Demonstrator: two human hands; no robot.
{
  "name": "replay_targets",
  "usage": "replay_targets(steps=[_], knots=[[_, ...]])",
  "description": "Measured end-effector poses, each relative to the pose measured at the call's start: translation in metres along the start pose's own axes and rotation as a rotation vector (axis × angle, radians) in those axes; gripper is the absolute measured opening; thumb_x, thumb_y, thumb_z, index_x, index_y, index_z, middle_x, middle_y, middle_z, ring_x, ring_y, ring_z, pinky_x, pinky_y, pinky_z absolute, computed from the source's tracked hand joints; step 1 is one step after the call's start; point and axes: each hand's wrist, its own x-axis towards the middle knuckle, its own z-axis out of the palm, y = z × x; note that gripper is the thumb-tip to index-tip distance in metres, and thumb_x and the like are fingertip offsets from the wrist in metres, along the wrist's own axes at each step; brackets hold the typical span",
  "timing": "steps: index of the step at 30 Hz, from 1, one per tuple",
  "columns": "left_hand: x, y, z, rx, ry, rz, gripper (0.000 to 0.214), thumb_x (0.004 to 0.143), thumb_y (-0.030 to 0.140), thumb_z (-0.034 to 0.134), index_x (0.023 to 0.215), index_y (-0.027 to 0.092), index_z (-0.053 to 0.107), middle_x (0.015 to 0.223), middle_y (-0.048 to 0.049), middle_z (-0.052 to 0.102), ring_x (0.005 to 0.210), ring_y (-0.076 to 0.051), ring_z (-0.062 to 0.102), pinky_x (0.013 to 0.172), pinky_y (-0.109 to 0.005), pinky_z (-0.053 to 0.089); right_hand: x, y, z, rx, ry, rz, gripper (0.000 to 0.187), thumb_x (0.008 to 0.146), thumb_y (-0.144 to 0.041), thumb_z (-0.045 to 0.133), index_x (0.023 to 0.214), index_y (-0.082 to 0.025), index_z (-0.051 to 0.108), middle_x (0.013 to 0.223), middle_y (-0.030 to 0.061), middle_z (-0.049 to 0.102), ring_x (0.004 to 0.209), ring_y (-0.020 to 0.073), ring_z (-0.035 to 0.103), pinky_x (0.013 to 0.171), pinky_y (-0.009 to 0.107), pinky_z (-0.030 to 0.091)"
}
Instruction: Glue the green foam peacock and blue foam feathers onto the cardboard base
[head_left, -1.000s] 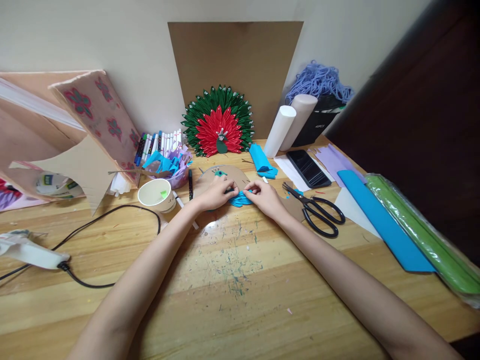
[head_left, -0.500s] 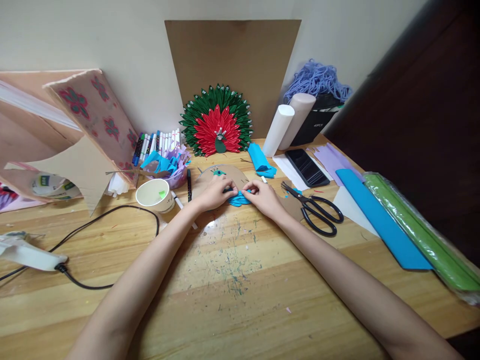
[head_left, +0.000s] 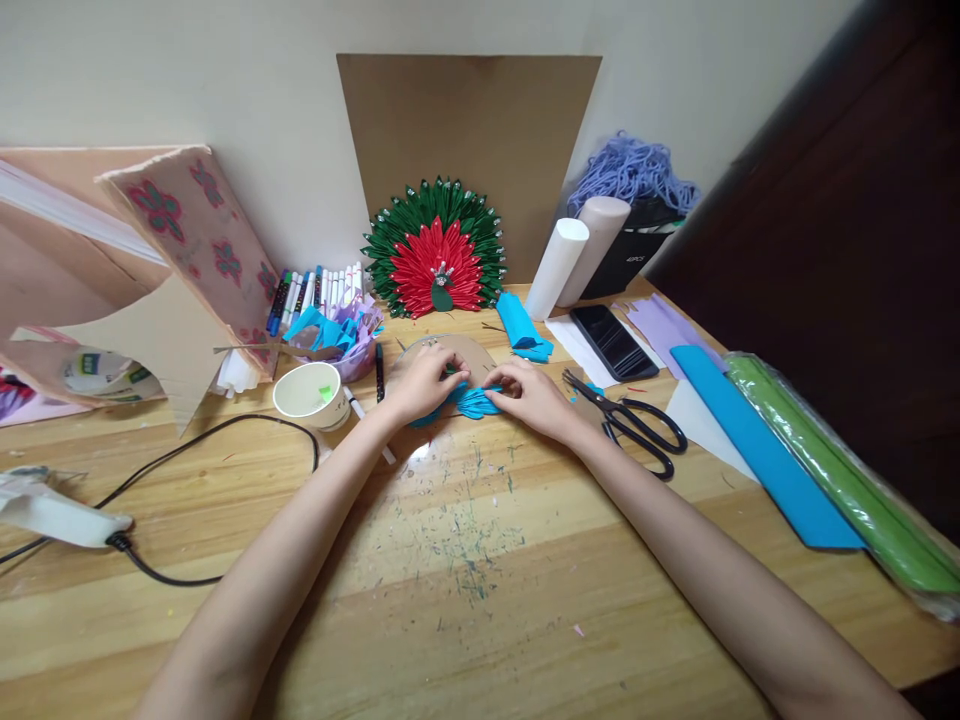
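Strips of blue crepe paper (head_left: 475, 402), pleated and fanned like feathers, lie at the near edge of a round piece of cardboard (head_left: 471, 352). My left hand (head_left: 429, 384) rests over the cardboard's left part, its fingers curled and pinched together at the paper; what is between the fingertips is hidden. From the right, my right hand (head_left: 531, 398) pinches the edge of the blue paper between thumb and forefinger. Black-handled scissors (head_left: 637, 420) lie right of my right hand. A black marker (head_left: 379, 372) lies left of my left hand.
Behind the cardboard stands a green and red paper peacock (head_left: 436, 250). To the left are a paper cup (head_left: 311, 396) and a corded glue gun (head_left: 64, 510). A phone (head_left: 613, 342), blue paper sheet (head_left: 765, 445) and wrapped green roll (head_left: 832, 470) lie to the right.
My hands have moved slightly apart, and more of the blue pleated paper shows between them. The peacock head on the cardboard is now mostly hidden by my left hand.
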Motion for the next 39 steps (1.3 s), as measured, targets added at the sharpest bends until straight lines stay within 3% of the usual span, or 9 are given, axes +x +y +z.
replay_targets(steps=[12, 19, 28, 39], knots=[[-0.001, -0.012, 0.005, 0.048, 0.207, -0.088, 0.011, 0.084, 0.026, 0.050, 0.076, 0.020, 0.054, 0.084, -0.0039, 0.060, 0.084, -0.020, 0.052, 0.078, -0.034, 0.040, 0.002, -0.005, 0.003, -0.136, -0.002, -0.105, 0.004, 0.079, -0.023, 0.058, 0.081, -0.021, 0.061, 0.084, 0.0030, 0.058, 0.083, 0.0187, 0.051, 0.074, 0.032, 0.039], [-0.002, -0.012, 0.005, 0.036, 0.226, -0.134, 0.011, 0.084, 0.027, 0.050, 0.076, 0.020, 0.053, 0.080, -0.0030, 0.060, 0.083, -0.020, 0.052, 0.077, -0.033, 0.039, 0.003, -0.006, -0.002, -0.128, -0.018, -0.148, 0.006, 0.079, -0.022, 0.057, 0.084, -0.022, 0.061, 0.087, 0.0034, 0.059, 0.087, 0.0199, 0.051, 0.079, 0.035, 0.040], [-0.005, -0.017, 0.010, 0.057, 0.253, -0.140, 0.011, 0.085, 0.026, 0.048, 0.079, 0.020, 0.054, 0.083, -0.0042, 0.059, 0.084, -0.021, 0.051, 0.077, -0.034, 0.039, 0.010, -0.015, -0.017, -0.270, -0.178, -0.262, 0.009, 0.080, -0.018, 0.054, 0.083, -0.022, 0.062, 0.097, 0.0061, 0.056, 0.097, 0.0219, 0.048, 0.087, 0.037, 0.040], [-0.004, -0.015, 0.010, 0.052, 0.252, -0.140, 0.012, 0.085, 0.027, 0.047, 0.078, 0.020, 0.054, 0.082, -0.0045, 0.059, 0.087, -0.022, 0.050, 0.079, -0.036, 0.038, 0.010, -0.014, -0.011, -0.303, -0.184, -0.274, 0.012, 0.079, -0.016, 0.052, 0.085, -0.022, 0.061, 0.094, 0.0062, 0.055, 0.095, 0.0227, 0.048, 0.085, 0.038, 0.041]])
